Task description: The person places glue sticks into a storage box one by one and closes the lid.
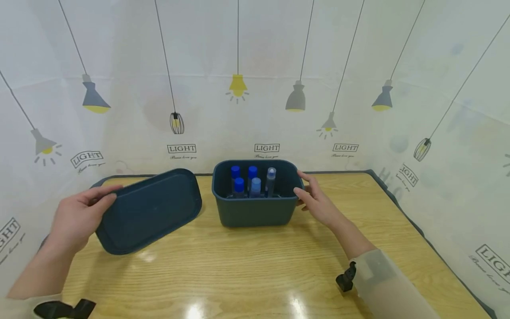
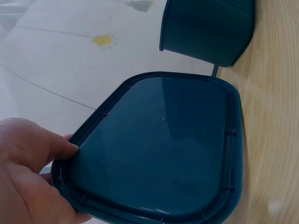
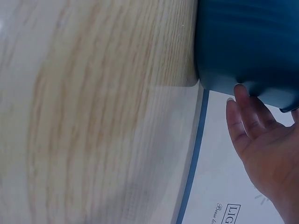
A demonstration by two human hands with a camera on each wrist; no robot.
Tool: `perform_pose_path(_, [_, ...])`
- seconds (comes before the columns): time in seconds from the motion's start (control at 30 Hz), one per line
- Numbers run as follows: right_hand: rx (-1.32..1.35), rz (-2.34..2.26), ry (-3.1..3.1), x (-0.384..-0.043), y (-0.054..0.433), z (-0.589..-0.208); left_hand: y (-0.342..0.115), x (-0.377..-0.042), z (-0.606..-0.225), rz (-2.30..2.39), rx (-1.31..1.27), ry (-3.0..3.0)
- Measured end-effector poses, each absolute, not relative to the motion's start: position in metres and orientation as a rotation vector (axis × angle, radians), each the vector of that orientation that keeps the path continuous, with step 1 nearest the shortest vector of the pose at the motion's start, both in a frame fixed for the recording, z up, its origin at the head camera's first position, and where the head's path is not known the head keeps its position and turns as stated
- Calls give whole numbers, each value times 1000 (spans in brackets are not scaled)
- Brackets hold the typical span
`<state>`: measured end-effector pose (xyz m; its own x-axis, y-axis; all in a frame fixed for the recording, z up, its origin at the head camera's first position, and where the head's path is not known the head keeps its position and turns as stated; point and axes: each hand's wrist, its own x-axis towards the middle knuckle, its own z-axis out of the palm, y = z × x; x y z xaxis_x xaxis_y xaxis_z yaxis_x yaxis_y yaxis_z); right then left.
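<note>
My left hand (image 1: 77, 215) pinches the short edge of a dark teal rectangular lid (image 1: 153, 210), thumb on one face and fingers behind. The lid is tilted above the table, and its ridged rim faces the camera in the left wrist view. Right of it, a matching deep plastic storage bin (image 1: 255, 213) stands upright. Several slim tubes (image 1: 255, 188), mostly blue-capped, stand inside it; one tube (image 1: 271, 177) has a clear top. My right hand (image 1: 316, 199) holds the bin's right end, thumb and forefinger at the rim, other fingertips against the outer wall.
Under everything lies a glossy wood-grain table (image 1: 239, 266) with a dark edge band. A pale sheet (image 1: 207, 119) printed with hanging lamps rises behind and beside it, close behind the bin.
</note>
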<state>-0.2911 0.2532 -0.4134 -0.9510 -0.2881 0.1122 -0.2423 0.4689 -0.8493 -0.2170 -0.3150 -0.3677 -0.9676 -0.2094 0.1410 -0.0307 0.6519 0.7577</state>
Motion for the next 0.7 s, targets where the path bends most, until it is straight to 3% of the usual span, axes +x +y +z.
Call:
perform_pose_path(0.33, [-480,-1538,2652,-293,252,-416,-289,-235,-362,-1282,137,-2464])
perform_pose_path(0.7, [-471,-1550,2641,-292,252,-417,-249,-278,-337,-1420,106,-2271])
